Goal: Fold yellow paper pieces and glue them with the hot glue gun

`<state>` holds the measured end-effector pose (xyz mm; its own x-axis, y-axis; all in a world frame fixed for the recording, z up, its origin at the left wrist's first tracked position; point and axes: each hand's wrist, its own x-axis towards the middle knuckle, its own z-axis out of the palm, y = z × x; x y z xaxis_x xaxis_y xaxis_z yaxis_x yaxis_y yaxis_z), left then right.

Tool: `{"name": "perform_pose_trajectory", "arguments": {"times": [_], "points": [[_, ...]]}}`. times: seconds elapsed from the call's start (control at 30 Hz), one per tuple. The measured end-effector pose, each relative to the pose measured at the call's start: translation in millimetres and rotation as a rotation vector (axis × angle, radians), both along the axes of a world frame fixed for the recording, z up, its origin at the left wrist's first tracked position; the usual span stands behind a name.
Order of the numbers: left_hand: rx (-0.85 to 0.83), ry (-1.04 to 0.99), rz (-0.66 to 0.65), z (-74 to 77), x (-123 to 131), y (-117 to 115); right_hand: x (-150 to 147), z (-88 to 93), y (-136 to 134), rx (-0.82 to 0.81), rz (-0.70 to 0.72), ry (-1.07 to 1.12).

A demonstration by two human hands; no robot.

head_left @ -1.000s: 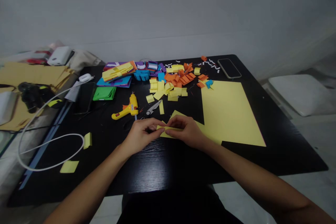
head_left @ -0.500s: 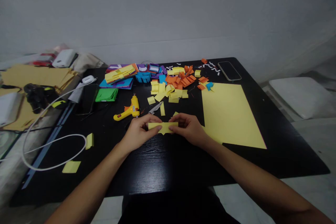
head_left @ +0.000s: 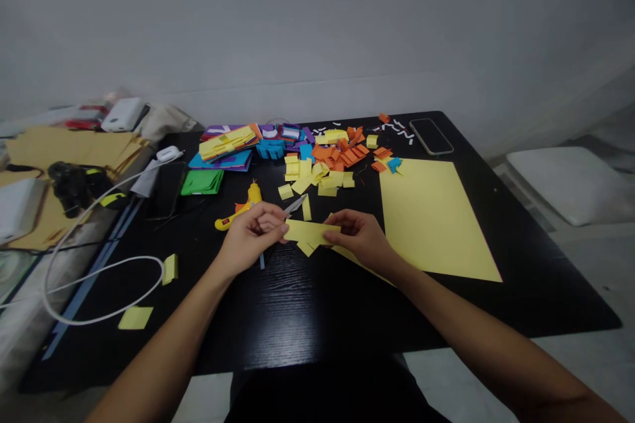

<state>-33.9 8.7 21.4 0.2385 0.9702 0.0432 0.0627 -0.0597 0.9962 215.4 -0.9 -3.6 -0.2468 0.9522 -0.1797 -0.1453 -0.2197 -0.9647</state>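
Both my hands hold a folded yellow paper strip (head_left: 310, 232) a little above the black table (head_left: 307, 317). My left hand (head_left: 251, 234) pinches its left end, and my right hand (head_left: 362, 238) pinches its right end. A large yellow sheet (head_left: 431, 218) lies flat to the right, its cut corner running under my right hand. A yellow glue gun (head_left: 238, 208) and a pair of scissors (head_left: 296, 205) lie just behind my left hand.
Piles of cut yellow pieces (head_left: 312, 175), orange pieces (head_left: 347, 152) and stacked coloured paper (head_left: 225, 145) fill the back of the table. A phone (head_left: 430, 135) lies at the back right. A white cable (head_left: 99, 277) loops at the left, near loose yellow scraps (head_left: 135, 317).
The folded yellow strip has come up off the table and shifted slightly left between my hands. My left hand has moved up toward the glue gun.
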Motion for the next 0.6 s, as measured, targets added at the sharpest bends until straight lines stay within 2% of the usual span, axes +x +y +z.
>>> {"name": "perform_pose_trajectory", "arguments": {"times": [0.23, 0.47, 0.6], "points": [[0.036, -0.029, 0.096, 6.0, -7.2, 4.8, 0.4, -1.2, 0.9, -0.016, -0.029, 0.018], [0.049, 0.093, -0.055, -4.8, 8.9, -6.2, -4.1, -1.5, -4.8, 0.006, 0.005, -0.014], [0.197, 0.159, 0.0, -5.5, 8.7, -6.7, -2.7, -1.1, -2.8, 0.087, -0.021, -0.03]]}}
